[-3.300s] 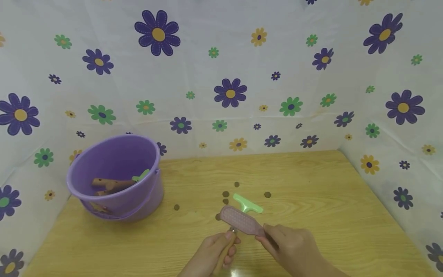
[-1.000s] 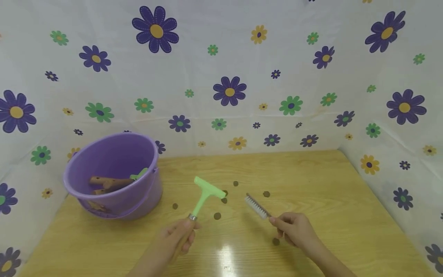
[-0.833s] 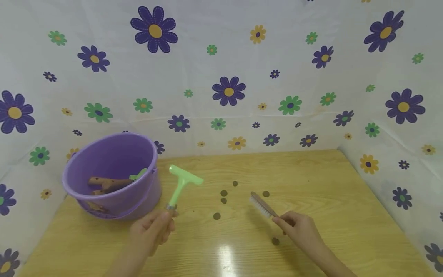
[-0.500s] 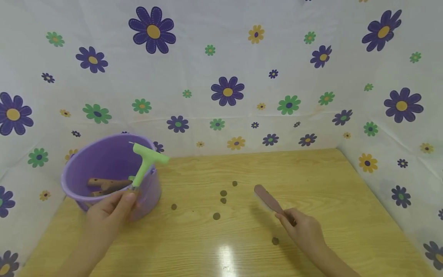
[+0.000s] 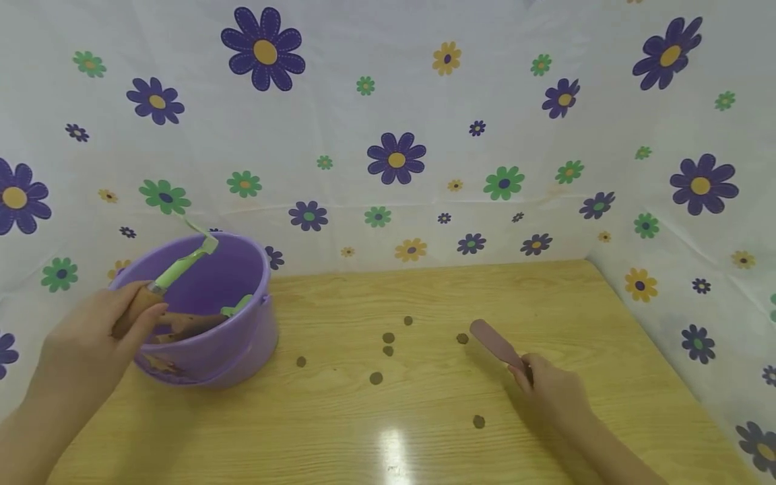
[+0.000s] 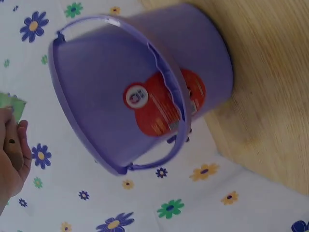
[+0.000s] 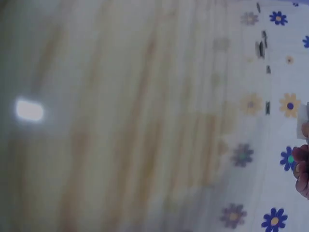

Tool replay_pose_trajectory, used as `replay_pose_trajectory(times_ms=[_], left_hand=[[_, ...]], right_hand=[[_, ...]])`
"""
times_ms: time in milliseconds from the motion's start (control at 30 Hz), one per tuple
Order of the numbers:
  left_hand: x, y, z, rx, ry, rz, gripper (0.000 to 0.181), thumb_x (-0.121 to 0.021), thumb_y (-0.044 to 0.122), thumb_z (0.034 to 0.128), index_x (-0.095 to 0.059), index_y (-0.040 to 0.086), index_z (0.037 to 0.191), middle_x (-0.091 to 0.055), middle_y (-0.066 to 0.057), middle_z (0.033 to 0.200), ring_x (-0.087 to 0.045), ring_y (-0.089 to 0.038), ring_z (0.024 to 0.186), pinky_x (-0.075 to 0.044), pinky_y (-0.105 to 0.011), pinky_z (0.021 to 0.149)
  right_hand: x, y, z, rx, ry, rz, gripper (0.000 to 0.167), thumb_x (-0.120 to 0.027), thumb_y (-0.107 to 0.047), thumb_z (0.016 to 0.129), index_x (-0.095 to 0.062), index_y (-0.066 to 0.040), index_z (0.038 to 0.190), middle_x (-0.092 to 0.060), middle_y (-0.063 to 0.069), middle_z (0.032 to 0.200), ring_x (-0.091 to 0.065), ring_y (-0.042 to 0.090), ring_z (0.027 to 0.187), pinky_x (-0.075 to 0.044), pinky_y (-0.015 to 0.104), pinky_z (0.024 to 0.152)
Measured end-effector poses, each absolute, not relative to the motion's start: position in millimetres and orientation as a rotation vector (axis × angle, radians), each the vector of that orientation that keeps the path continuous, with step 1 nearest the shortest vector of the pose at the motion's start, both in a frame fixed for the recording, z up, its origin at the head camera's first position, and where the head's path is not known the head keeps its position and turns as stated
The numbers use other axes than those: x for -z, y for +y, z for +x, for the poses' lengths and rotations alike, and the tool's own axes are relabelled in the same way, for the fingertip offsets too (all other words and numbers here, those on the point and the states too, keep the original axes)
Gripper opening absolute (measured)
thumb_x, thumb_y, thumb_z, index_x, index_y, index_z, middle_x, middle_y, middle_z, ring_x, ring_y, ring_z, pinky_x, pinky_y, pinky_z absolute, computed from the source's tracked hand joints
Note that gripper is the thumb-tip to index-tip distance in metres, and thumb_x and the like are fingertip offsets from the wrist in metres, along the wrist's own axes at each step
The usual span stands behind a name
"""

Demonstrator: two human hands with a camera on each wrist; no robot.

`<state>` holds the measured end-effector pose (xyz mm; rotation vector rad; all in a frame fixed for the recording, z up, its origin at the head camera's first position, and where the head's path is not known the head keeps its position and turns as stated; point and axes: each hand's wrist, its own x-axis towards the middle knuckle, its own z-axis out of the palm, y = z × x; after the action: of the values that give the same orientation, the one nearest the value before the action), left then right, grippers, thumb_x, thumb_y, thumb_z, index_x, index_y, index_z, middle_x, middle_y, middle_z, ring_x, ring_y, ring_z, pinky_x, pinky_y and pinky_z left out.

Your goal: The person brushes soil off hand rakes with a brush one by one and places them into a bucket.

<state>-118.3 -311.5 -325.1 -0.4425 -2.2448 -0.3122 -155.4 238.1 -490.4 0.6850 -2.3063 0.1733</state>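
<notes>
My left hand (image 5: 91, 343) grips the wooden handle of a small green garden hand tool (image 5: 184, 263), its head in side profile; the exact kind is unclear. It hangs over the mouth of a purple bucket (image 5: 261, 347) on the left. Inside the bucket lie wooden-handled tools (image 5: 188, 323) and a green piece (image 5: 238, 306). In the left wrist view, the hand (image 6: 12, 150) is above the bucket's rim. My right hand (image 5: 558, 397) holds a brush (image 5: 496, 342) by its handle, mauve back upward, above the table; its bristles are hidden. The right wrist view catches only fingers (image 7: 301, 169) at its edge.
Several small dark round bits lie scattered on the wooden table (image 5: 339, 438), one dark bit (image 5: 376, 378) near the middle and another (image 5: 479, 422) near the right hand. A flower-print sheet (image 5: 339, 121) encloses the back and sides.
My left hand has lifted the green tool from the table's middle and carried it left over the bucket, turning it. My right hand, holding the brush, has shifted right and turned its back upward.
</notes>
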Motion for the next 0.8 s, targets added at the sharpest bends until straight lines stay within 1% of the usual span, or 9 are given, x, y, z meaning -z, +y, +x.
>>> replay_pose_trajectory(times_ms=[67,167,300,367,400,467,567,700,800], left_hand=[[324,-318,-124,0.224,-2.255,-0.489,0.070,-0.031,0.057,0.0969,-0.064,-0.005,0.096,-0.061,-0.016,0.077,-0.054,-0.026,0.070,-0.047,-0.038,0.063],[326,-327,-130,0.137,-2.301,-0.520,0.077,-0.025,0.059,0.0962,-0.066,-0.006,0.099,-0.065,-0.022,0.088,-0.058,-0.041,0.077,-0.048,-0.051,0.068],[327,-339,-140,0.071,-2.477,-0.483,0.043,-0.052,0.038,0.0955,-0.067,-0.003,0.098,-0.066,-0.022,0.086,-0.058,-0.044,0.076,-0.048,-0.057,0.069],[328,-344,-146,0.048,-2.580,-0.464,0.025,-0.067,0.020,0.0861,-0.067,-0.002,0.098,-0.066,-0.022,0.086,-0.058,-0.044,0.075,-0.048,-0.057,0.069],[328,-346,-150,0.051,-2.625,-0.465,0.022,-0.071,0.010,0.0799,-0.067,-0.002,0.098,-0.065,-0.022,0.085,-0.059,-0.044,0.073,-0.048,-0.057,0.068],[330,-351,-159,0.070,-2.691,-0.479,0.022,-0.073,0.004,0.0757,-0.067,-0.003,0.096,-0.065,-0.021,0.083,-0.059,-0.041,0.071,-0.049,-0.056,0.066],[333,-356,-169,0.113,-2.842,-0.460,0.016,-0.068,0.005,0.0823,-0.067,-0.003,0.096,-0.065,-0.020,0.082,-0.060,-0.041,0.074,-0.050,-0.056,0.067],[336,-361,-181,0.191,-3.069,-0.376,0.015,-0.060,0.016,0.0919,-0.068,0.004,0.092,-0.067,-0.015,0.085,-0.061,-0.043,0.083,-0.049,-0.059,0.072],[339,-361,-187,0.267,-3.138,-0.357,0.013,-0.063,0.019,0.0894,-0.069,0.008,0.089,-0.070,-0.011,0.085,-0.063,-0.041,0.085,-0.049,-0.058,0.075]], right_hand=[[492,248,-155,-0.194,-2.374,0.638,0.061,-0.031,-0.044,0.102,-0.061,0.003,0.077,-0.054,0.002,0.051,-0.027,-0.002,0.036,-0.020,0.008,0.033],[494,263,-157,-0.212,-2.412,0.610,0.057,-0.037,-0.041,0.101,-0.061,0.005,0.077,-0.054,0.004,0.051,-0.029,-0.001,0.037,-0.021,0.008,0.033],[495,277,-160,-0.208,-2.467,0.537,0.043,-0.051,-0.029,0.097,-0.061,0.008,0.077,-0.052,0.004,0.049,-0.032,0.002,0.036,-0.022,0.011,0.032],[493,283,-159,-0.242,-2.572,0.452,0.034,-0.058,-0.022,0.092,-0.061,0.009,0.080,-0.051,0.004,0.050,-0.034,0.004,0.036,-0.025,0.014,0.032],[493,285,-159,-0.249,-2.628,0.404,0.029,-0.062,-0.019,0.089,-0.061,0.009,0.082,-0.052,0.004,0.051,-0.035,0.005,0.037,-0.027,0.015,0.033],[491,290,-159,-0.279,-2.752,0.308,0.027,-0.063,-0.017,0.087,-0.060,0.009,0.085,-0.053,0.005,0.053,-0.039,0.008,0.040,-0.031,0.017,0.034],[489,295,-160,-0.315,-2.878,0.245,0.028,-0.060,-0.019,0.091,-0.057,0.009,0.087,-0.053,0.005,0.056,-0.044,0.012,0.044,-0.036,0.020,0.037],[490,301,-164,-0.334,-2.944,0.226,0.031,-0.055,-0.022,0.094,-0.053,0.003,0.077,-0.047,0.003,0.056,-0.042,0.013,0.045,-0.036,0.023,0.039],[490,303,-167,-0.355,-2.976,0.207,0.033,-0.054,-0.023,0.095,-0.047,-0.003,0.070,-0.043,0.003,0.057,-0.040,0.014,0.047,-0.035,0.025,0.040]])
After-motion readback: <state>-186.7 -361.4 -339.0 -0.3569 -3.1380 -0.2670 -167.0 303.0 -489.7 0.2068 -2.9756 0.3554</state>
